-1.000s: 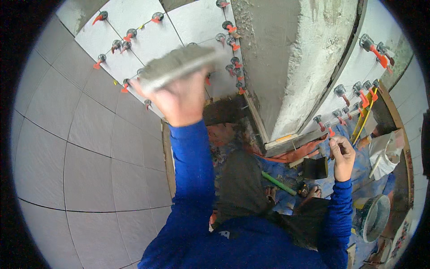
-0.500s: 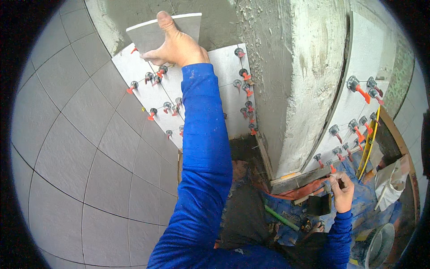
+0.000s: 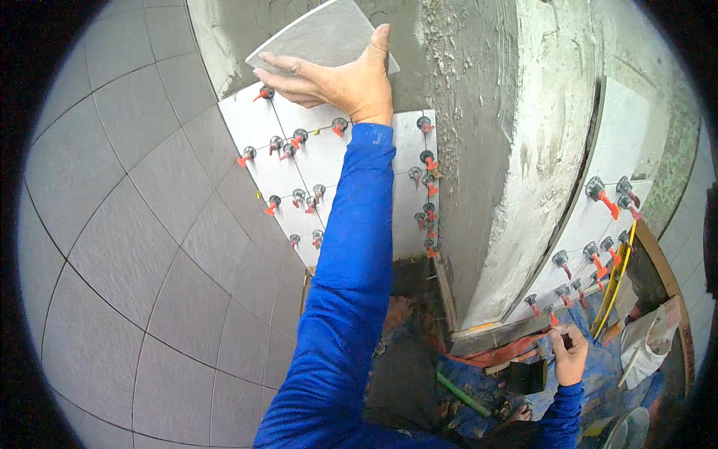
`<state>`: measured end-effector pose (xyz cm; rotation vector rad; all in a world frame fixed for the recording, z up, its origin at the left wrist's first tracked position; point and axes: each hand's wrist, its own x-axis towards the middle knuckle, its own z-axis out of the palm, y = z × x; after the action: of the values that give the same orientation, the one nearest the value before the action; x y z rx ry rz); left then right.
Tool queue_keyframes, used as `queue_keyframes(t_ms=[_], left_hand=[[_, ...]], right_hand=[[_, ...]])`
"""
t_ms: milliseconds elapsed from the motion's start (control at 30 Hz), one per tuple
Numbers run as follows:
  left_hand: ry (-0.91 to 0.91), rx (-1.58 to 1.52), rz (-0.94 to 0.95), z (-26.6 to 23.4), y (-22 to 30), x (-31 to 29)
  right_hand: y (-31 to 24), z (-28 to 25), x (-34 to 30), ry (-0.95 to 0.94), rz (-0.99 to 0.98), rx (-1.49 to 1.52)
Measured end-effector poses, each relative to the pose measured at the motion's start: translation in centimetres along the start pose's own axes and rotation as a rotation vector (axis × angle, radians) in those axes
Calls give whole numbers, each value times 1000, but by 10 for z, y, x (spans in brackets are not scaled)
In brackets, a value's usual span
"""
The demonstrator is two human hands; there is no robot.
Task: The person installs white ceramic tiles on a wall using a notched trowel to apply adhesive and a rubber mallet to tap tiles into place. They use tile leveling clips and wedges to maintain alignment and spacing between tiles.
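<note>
My left hand (image 3: 340, 82) is stretched up to the wall, its fingers and thumb spread across a light grey tile (image 3: 325, 34). The tile is tilted, just above the top row of set white tiles (image 3: 321, 161), with bare grey mortar (image 3: 407, 26) around it. Tile levelling clips with red handles (image 3: 300, 138) stand out along the joints. Low on the right, my right hand (image 3: 571, 355) has its fingers curled together, near a red-handled clip (image 3: 552, 314) on the lower tiles. Whatever lies between those fingertips is too small to make out.
A rough concrete pillar (image 3: 516, 172) projects between the two tiled areas. Large grey tiles (image 3: 112, 224) cover the left wall. Below lie a blue sheet (image 3: 591, 389), a green tube (image 3: 464, 393), a black box (image 3: 527, 376), a white bag (image 3: 649, 337) and a bucket (image 3: 628, 432).
The tile has turned in my left hand, now slanting with its right side lower. That hand's thumb has shifted to the tile's right edge. My right hand stays low, its fingers still curled.
</note>
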<state>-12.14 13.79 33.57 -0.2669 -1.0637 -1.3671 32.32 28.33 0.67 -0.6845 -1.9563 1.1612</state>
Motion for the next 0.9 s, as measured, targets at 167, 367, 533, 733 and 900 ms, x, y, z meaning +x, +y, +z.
queue_keyframes(t_ms=[167,367,533,733,900], left_hand=[[-16,40,322,-1,-10,14],[-59,69,801,0,-20,52],[-219,160,1103,-13,-21,75],[-572,373,1188,-27,-6,86],[-726,379,1169,-27,-4,88]], right_hand=[[-1,2,1,1,-14,-4],[0,2,0,0,26,34],[15,6,4,-4,-37,-43],[28,12,5,-26,-30,-56],[26,11,7,-33,-33,-151]])
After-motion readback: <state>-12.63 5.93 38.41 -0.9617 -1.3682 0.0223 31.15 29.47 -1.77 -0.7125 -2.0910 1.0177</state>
